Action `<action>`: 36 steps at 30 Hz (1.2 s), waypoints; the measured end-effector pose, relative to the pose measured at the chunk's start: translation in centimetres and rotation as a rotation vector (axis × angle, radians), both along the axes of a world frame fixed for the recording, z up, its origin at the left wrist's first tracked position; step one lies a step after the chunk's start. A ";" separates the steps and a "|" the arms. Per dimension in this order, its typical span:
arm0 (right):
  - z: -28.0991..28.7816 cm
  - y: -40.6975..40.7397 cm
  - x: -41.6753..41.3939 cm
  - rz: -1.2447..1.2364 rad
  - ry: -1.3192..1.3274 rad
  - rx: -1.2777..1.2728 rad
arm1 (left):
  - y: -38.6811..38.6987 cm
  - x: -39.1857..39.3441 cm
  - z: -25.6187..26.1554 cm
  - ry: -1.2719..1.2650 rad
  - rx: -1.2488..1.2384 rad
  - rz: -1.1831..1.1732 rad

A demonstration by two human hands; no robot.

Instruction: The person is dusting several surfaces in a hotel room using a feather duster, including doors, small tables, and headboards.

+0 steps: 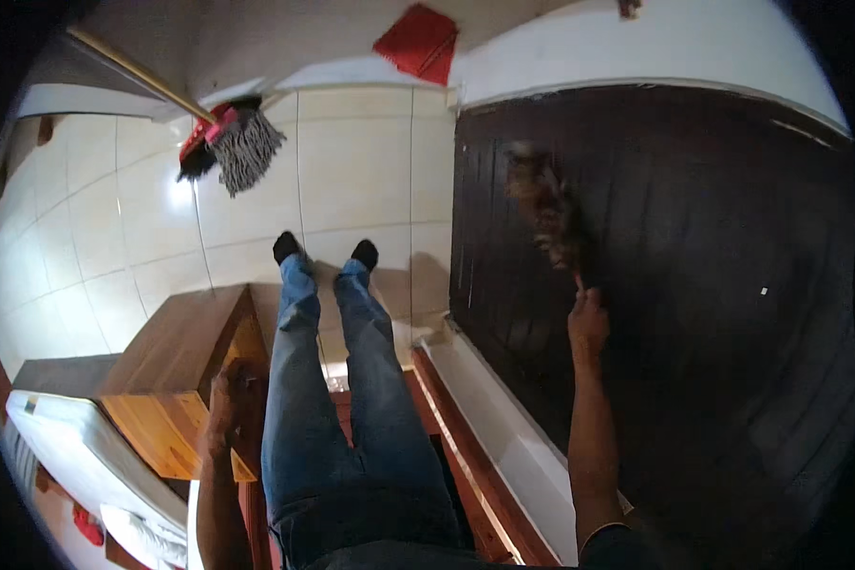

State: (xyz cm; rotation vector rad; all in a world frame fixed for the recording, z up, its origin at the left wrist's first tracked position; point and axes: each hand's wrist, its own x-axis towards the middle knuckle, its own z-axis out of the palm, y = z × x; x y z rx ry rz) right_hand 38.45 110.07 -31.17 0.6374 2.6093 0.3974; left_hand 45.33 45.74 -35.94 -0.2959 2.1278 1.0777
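My right hand (588,324) grips the thin handle of a brown feather duster (552,214). Motion blurs the duster's head, which is at the dark brown grooved panel (670,235), apparently a door; whether it touches the surface is hard to tell. A small white speck (764,291) shows on the panel. On the other side, my left hand (228,406) is beside a wooden cabinet (178,349). Its fingers look partly curled, in shade, and I cannot see whether they grip the cabinet's edge or anything else.
A grey string mop (246,149) and a red broom (198,146) lean at the wall over the tiled floor (356,157). A red cloth (420,44) hangs higher up. A white mattress (92,442) is at the left. Reddish wooden rail (463,456) runs beside my legs.
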 end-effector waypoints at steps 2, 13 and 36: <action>2.3 -0.4 -1.8 0.036 0.232 0.018 | -0.4 -0.5 0.5 0.038 0.169 0.125; 11.6 -3.4 -0.1 -0.136 1.003 -0.229 | -5.4 -0.2 1.7 0.380 0.203 0.267; 12.3 -3.9 9.5 -0.381 0.726 -0.223 | -3.5 -12.4 9.7 0.184 0.160 0.063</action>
